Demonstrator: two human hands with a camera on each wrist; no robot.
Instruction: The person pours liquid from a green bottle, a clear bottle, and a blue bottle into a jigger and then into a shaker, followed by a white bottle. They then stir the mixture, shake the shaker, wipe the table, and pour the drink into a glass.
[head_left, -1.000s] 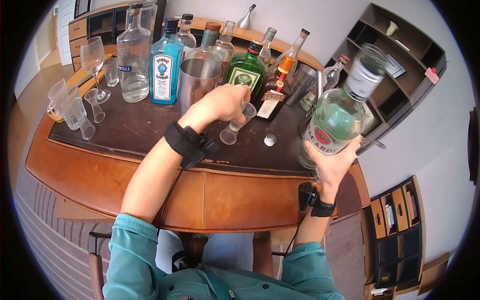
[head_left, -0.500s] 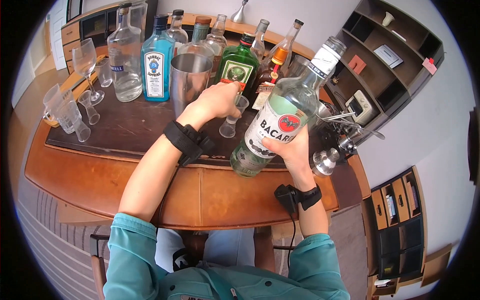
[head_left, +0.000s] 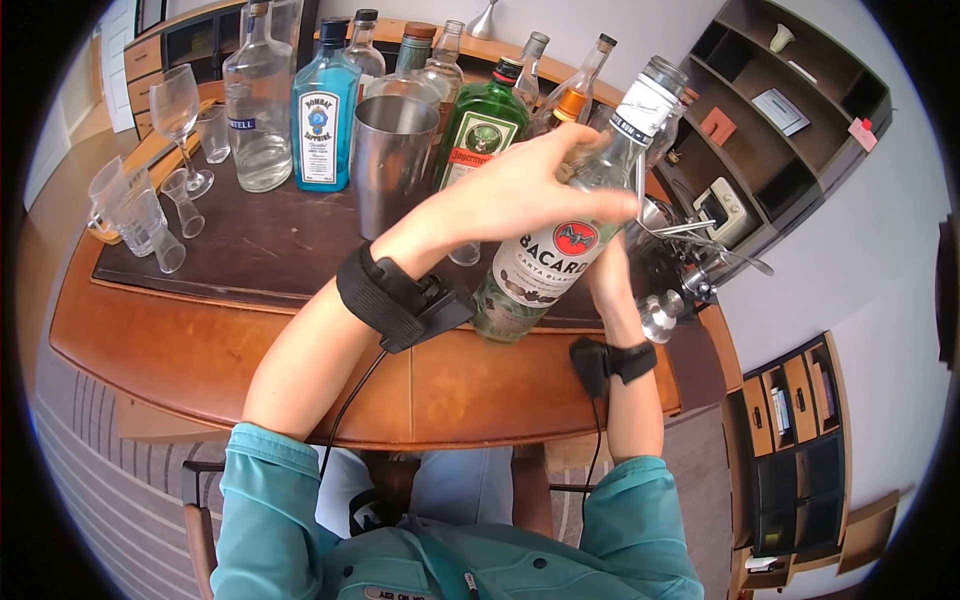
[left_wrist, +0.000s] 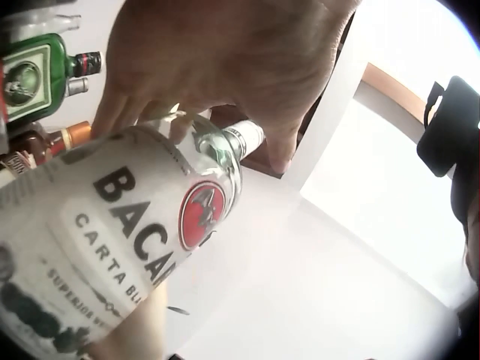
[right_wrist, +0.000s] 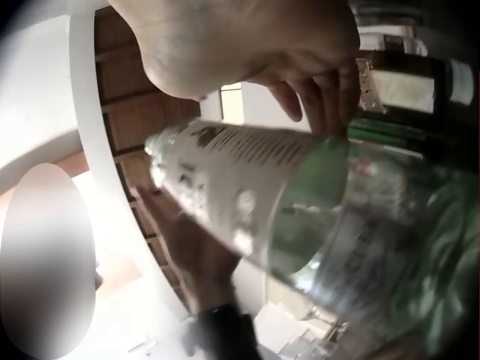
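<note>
Bacardi bottle (head_left: pixel 560 240) hides the right hand (head_left: pixel 607 268).

bacardi bottle (head_left: pixel 560 235): clear glass, tall, white label with black lettering and a round red emblem; "carta blanca" legible beneath. white neck band, no cap visible on the mouth. holds clear liquid. pose: tilted, neck up and away to the right, base low toward the near table edge. held off the table, in front of the other bottles.
</note>
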